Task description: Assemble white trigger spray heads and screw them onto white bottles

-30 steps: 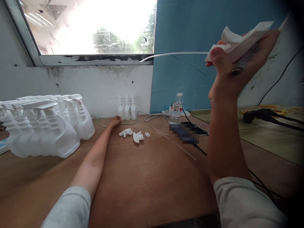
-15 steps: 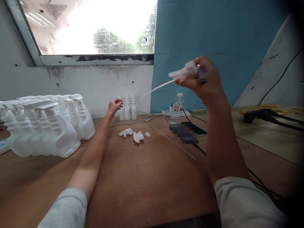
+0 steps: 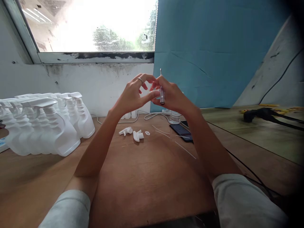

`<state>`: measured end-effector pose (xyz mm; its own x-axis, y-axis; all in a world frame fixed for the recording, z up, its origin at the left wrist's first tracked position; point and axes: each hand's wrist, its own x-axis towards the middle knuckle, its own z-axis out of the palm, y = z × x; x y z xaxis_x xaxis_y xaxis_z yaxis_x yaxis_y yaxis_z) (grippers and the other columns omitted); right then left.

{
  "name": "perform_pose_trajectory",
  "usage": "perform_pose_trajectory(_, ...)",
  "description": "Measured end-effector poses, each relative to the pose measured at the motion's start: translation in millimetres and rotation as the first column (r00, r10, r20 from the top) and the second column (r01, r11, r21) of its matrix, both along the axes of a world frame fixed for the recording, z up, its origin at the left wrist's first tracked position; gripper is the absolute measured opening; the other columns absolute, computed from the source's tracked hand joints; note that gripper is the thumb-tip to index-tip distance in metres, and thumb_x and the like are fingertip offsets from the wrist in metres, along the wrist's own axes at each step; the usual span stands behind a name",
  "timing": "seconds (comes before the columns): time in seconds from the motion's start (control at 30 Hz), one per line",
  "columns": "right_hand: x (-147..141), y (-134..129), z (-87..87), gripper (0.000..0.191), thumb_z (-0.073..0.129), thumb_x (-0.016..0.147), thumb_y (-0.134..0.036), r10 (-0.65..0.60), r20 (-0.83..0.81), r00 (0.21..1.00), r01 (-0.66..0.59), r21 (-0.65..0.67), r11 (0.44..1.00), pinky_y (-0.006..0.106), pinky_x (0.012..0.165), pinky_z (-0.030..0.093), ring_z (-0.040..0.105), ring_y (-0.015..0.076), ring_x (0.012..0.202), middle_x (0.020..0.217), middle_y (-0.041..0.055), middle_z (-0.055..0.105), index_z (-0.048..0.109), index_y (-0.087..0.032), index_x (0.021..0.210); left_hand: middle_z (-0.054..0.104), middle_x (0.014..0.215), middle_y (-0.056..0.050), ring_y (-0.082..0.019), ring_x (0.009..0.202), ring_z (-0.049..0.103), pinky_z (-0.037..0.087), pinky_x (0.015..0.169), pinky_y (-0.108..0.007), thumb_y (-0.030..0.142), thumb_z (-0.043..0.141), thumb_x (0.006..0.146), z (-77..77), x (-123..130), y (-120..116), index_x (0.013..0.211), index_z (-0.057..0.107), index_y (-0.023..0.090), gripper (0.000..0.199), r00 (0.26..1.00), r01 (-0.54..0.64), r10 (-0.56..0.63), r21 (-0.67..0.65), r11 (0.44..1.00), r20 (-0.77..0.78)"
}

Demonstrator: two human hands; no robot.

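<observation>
My right hand point(image 3: 174, 95) is closed around a small screwdriver point(image 3: 162, 96) with a clear purplish handle, its metal tip pointing up above the fingers. My left hand point(image 3: 136, 91), with a ring on one finger, meets it at the fingertips. Its fingers are curled and the thumb reaches across to the right hand; whatever lies between the fingertips is hidden. No spray head or tube shows in either hand. Below on the table lie a white trigger sprayer head point(image 3: 125, 131), another white sprayer part point(image 3: 138, 136) and a small white oval piece point(image 3: 147, 133).
White spray bottles point(image 3: 59, 129) stand in rows at left. Thin tubes point(image 3: 185, 150) lie right of centre, one across a dark phone point(image 3: 179, 131). Small white bottles point(image 3: 134, 114) and a water bottle point(image 3: 174, 117) are partly hidden behind my arms. A cable point(image 3: 152, 116) runs along the wall.
My right hand has come down and left, my left hand up and right, and they now meet. The white sprayer head and tube seen in my right hand are out of sight; the screwdriver stays.
</observation>
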<state>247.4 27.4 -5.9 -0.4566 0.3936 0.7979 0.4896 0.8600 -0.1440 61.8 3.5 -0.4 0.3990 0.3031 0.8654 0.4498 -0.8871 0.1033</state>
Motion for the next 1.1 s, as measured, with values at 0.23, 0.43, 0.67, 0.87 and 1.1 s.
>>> perform_pose_trajectory(0.23, -6.8, -6.7, 1.8, 0.032, 0.068, 0.074, -0.02, -0.095, 0.009, 0.995, 0.094, 0.056, 0.994, 0.027, 0.057, 0.036, 0.046, 0.0137, 0.065, 0.083, 0.0001, 0.055, 0.044, -0.023, 0.094, 0.068, 0.089, -0.003, -0.015, 0.082, 0.064, 0.054, 0.072, -0.027, 0.029, 0.059, 0.088, 1.6, -5.7, 5.0, 0.089, 0.067, 0.021, 0.011, 0.999, -0.035, 0.035, 0.086, 0.996, 0.005)
perform_pose_trajectory(0.43, -2.8, -3.8, 5.6, 0.032, 0.071, 0.078, -0.039, -0.072, -0.218, 0.973, 0.101, 0.125, 0.987, 0.032, 0.07, 0.045, 0.056, 0.0183, 0.078, 0.089, 0.0025, 0.06, 0.051, -0.023, 0.097, 0.066, 0.094, -0.002, -0.017, 0.089, 0.066, 0.055, 0.075, -0.028, 0.033, 0.059, 0.089, 7.7, -17.5, 14.3, 0.096, 0.065, 0.023, 0.014, 0.97, 0.06, -0.07, 0.051, 0.997, 0.234)
perform_pose_trajectory(0.67, -2.7, -3.3, 5.2, 0.033, 0.063, 0.084, -0.054, -0.014, -0.244, 0.97, 0.009, -0.024, 1.0, 0.03, 0.065, 0.044, 0.056, 0.0146, 0.064, 0.073, 0.0015, 0.063, 0.058, -0.021, 0.08, 0.065, 0.097, -0.005, -0.019, 0.093, 0.065, 0.055, 0.075, -0.027, 0.043, 0.063, 0.085, 11.4, -25.5, 20.7, 0.1, 0.063, 0.023, 0.024, 0.938, 0.17, -0.151, -0.036, 0.985, 0.313)
perform_pose_trajectory(0.87, -2.7, -4.0, 6.8, 0.042, 0.056, 0.083, -0.064, 0.059, -0.253, 0.966, -0.071, -0.041, 0.997, 0.029, 0.06, 0.039, 0.049, 0.0133, 0.063, 0.071, 0.0001, 0.054, 0.055, -0.022, 0.078, 0.064, 0.098, -0.005, -0.017, 0.089, 0.065, 0.056, 0.075, -0.026, 0.044, 0.064, 0.085, 10.0, -21.7, 15.0, 0.102, 0.061, 0.023, 0.027, 0.94, 0.208, -0.172, -0.093, 0.974, 0.296)
perform_pose_trajectory(1.1, -7.4, -9.1, 5.1, 0.047, 0.061, 0.081, -0.063, 0.05, -0.237, 0.97, -0.03, 0.084, 0.996, 0.028, 0.053, 0.028, 0.032, 0.0104, 0.053, 0.059, -0.0021, 0.042, 0.048, -0.02, 0.065, 0.061, 0.092, -0.004, -0.012, 0.069, 0.064, 0.052, 0.057, -0.02, 0.046, 0.065, 0.084, 7.6, -18.6, 11.8, 0.111, 0.059, 0.021, 0.037, 0.952, 0.209, -0.137, -0.254, 0.944, 0.273)
